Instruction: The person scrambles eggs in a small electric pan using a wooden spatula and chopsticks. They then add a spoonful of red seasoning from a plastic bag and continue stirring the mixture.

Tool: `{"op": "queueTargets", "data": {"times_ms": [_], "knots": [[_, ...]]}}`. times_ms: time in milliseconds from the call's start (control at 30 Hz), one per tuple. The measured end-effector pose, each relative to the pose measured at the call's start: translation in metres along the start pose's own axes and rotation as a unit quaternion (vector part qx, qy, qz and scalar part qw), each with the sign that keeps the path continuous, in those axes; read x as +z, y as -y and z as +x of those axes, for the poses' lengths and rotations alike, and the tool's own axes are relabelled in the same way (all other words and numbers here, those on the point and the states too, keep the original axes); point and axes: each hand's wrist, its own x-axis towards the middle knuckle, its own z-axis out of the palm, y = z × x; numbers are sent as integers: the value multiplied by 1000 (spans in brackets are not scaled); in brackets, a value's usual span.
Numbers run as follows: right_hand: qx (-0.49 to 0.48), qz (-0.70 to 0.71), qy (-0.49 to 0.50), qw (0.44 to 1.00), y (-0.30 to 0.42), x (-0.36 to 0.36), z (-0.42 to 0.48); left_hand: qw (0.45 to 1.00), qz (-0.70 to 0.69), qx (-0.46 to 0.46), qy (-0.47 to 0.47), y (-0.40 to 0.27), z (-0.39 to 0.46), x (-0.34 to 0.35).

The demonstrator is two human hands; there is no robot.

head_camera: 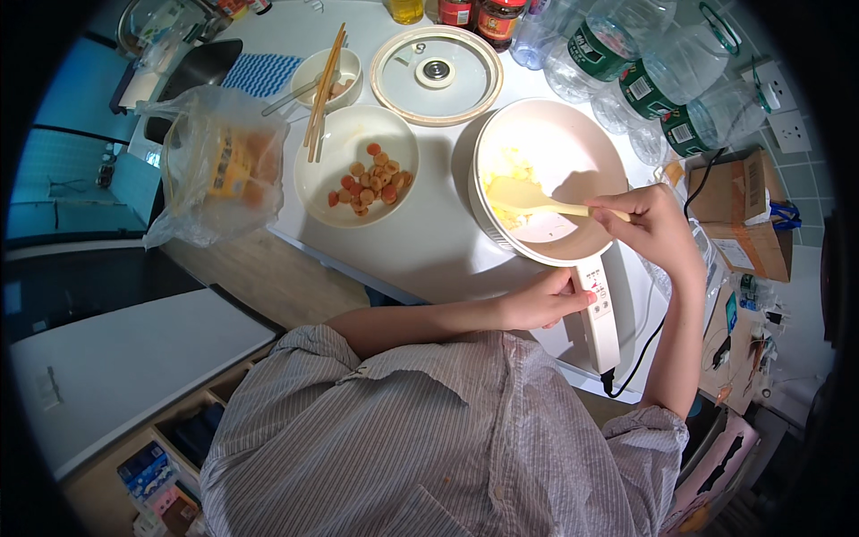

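Observation:
My right hand (647, 225) grips the handle of a pale yellow spatula (520, 195). The spatula's head rests among pieces of yellow food (509, 166), perhaps scrambled egg, at the left side of a white electric frying pan (580, 144). Around the pan's handle (599, 329), which carries a control panel, my left hand (547, 300) is closed, its thumb on the panel. Left of the pan, a white bowl (315, 191) contains sliced sausage (368, 182). Behind the two vessels lies a round glass lid (429, 101) with a cream rim.
Chopsticks (325, 94) and a spoon (285, 99) rest across a small bowl (352, 64). A plastic bag (225, 161) stands at left. Large water bottles (644, 87) and sauce jars (498, 23) line the back. A black power cord (644, 362) runs from the pan's handle past a cardboard box (745, 208).

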Motion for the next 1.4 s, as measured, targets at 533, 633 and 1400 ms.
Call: {"op": "queueTargets", "data": {"times_ms": [533, 633, 1400], "knots": [[19, -164, -3, 986, 24, 3, -18, 1000, -12, 4, 13, 0, 1, -1], [36, -150, -19, 988, 24, -8, -27, 1000, -12, 4, 11, -3, -1, 1], [111, -262, -131, 950, 43, -13, -32, 1000, -3, -4, 10, -5, -2, 1]]}}
